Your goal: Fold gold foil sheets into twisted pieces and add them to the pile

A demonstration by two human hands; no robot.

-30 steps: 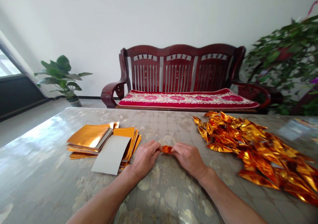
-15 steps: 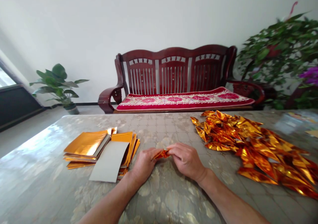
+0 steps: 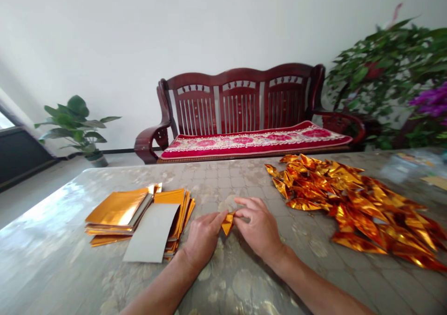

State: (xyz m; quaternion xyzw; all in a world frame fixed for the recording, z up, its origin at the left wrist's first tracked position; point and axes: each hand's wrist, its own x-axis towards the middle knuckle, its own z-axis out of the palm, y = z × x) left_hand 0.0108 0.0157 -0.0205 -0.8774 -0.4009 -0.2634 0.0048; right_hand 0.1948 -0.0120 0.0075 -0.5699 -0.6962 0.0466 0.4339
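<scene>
Two hands meet over the middle of the worktop, pinching one small folded piece of gold foil paper between them: the left hand closes thumb and fingers on its left edge, the right hand grips its upper right edge with fingertips curled in. The foil piece sits just above the surface, pointed end down. It looks very light, thin and crisp, likely to crease sharply and keep a fold, and its shiny face is probably slick, so a fingertip pinch along the folded edges seems the surest hold; squeezing the flat would likely dent it. Left of the hands lies a stack of flat gold sheets with one grey sheet turned face down across it. To the right spreads a heap of folded gold pieces, well apart from the hands. A glossy patterned cover with bright glare lies on the worktop. Beyond stand a dark wooden bench with a red cushion, a potted plant by the wall, and a leafy bush at right.
</scene>
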